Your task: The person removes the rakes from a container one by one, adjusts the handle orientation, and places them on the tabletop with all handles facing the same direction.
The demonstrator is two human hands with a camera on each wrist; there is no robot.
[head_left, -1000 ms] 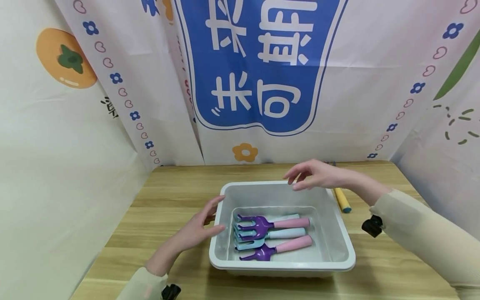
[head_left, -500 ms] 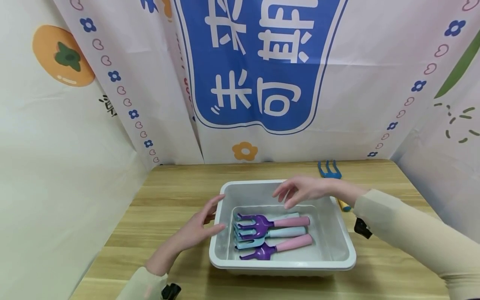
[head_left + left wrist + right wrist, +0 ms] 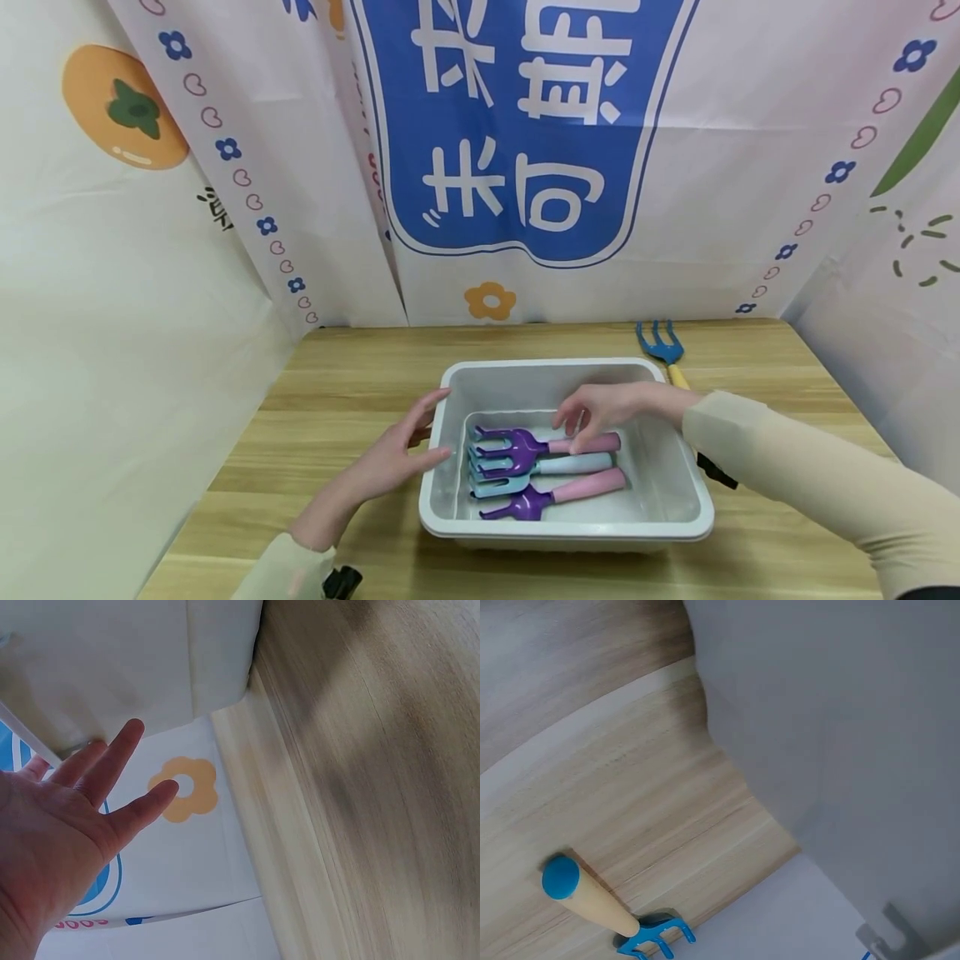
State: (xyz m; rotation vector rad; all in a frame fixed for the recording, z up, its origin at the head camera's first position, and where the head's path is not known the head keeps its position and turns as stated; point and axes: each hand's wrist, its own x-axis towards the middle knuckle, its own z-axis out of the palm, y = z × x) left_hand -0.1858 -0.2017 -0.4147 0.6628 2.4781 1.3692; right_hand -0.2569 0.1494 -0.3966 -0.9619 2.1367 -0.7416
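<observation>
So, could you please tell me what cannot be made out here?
- Head view: whether the right hand touches the upper pink handle; its fingers overlap it.
- Head view: how many light blue forks; the upper purple fork overlaps them.
- Left wrist view: whatever lies behind the bin wall.

Bright head view, 2 dimmer wrist views

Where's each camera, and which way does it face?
Head: on the head, facing forward and down at the tub of hand rakes; left hand and right hand show.
Left wrist: worn there, facing the tub's outside; left hand shows.
Right wrist: worn there, facing the tub's outside and blue hand rake; no hand shows.
Head and right wrist share that rake.
</observation>
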